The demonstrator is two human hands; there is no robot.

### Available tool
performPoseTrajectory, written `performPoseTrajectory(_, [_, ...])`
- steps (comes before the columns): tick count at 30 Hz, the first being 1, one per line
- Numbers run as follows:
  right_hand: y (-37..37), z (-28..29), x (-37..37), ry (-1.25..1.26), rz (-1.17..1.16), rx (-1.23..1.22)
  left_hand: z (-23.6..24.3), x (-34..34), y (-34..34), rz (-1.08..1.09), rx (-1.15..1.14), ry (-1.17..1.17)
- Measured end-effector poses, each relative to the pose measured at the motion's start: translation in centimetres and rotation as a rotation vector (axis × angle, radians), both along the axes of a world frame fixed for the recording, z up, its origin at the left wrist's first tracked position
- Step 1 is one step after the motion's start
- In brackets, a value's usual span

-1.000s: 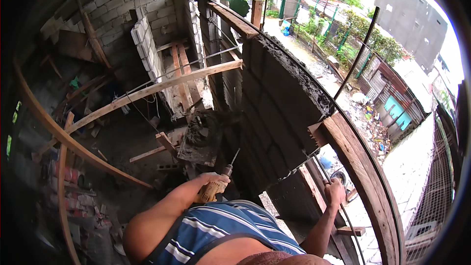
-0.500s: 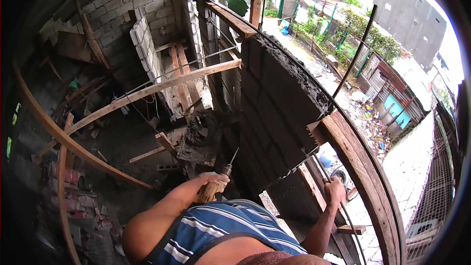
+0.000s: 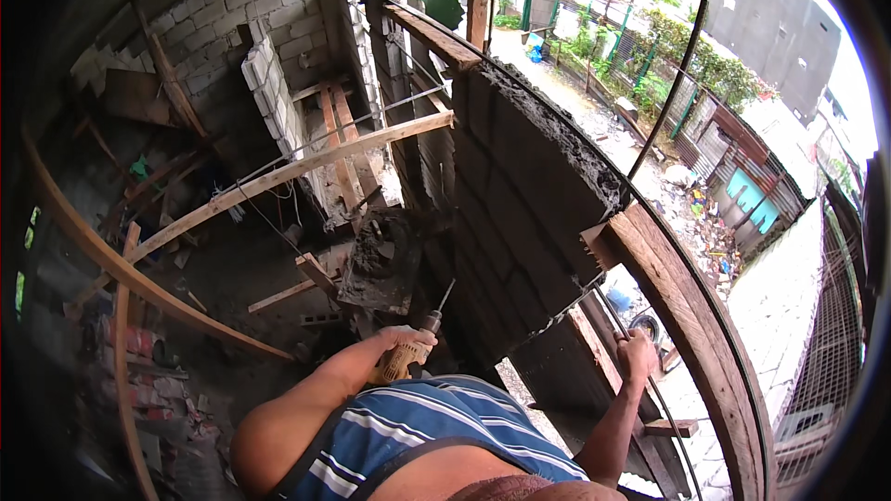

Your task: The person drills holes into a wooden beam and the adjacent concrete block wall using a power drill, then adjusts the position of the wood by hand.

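Observation:
My left hand [image 3: 401, 337] is wrapped round a yellow power drill [image 3: 396, 367], held close to my striped shirt. A long drill bit [image 3: 447, 295] points up and away from me, with its tip apart from the dark wall. Off to the right, my right hand [image 3: 637, 353] is closed round a thin steel bar [image 3: 665, 405] that slants down past my forearm. Between the two hands stands the grey, freshly plastered-looking wall [image 3: 529, 195]. A thick wooden beam [image 3: 677, 283] curves past just right of my right hand.
A long timber [image 3: 306, 162] crosses ahead on the left. Below it, a board with wet-looking mortar [image 3: 379, 255] sits near the drill. An upright steel rod [image 3: 670, 93] rises at the wall's top. Beyond lies a littered path [image 3: 682, 195], far below. Planks and rubble crowd the lower left.
The view has shifted very slightly. Both hands keep their holds on the drill and the steel bar.

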State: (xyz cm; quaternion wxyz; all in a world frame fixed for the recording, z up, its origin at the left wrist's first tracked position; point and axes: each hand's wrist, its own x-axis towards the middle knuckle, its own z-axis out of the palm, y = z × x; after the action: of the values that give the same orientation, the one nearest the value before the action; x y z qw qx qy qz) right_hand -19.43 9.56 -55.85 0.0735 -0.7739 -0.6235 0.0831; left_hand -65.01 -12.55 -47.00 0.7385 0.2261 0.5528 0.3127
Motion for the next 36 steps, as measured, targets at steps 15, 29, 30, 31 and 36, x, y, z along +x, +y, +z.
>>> performPoseTrajectory(15, [0.5,-0.9,0.3,-0.022,0.012,0.016,3.5,1.3,1.0,0.047,-0.065,0.080])
performPoseTrajectory(29, [0.3,-0.1,-0.2,-0.024,0.002,-0.018,-4.3,0.8,1.8,0.276,0.095,0.199])
performPoseTrajectory(30, [0.2,-0.1,-0.2,-0.023,0.000,-0.018,-3.3,1.1,1.7,0.282,0.107,0.221])
performPoseTrajectory(31, [0.2,-0.1,-0.2,-0.019,0.005,-0.015,-2.9,1.2,1.5,0.282,0.109,0.222])
performPoseTrajectory(36, [0.0,0.4,-0.4,-0.005,0.001,-0.013,4.0,1.4,0.1,-0.117,0.242,0.276])
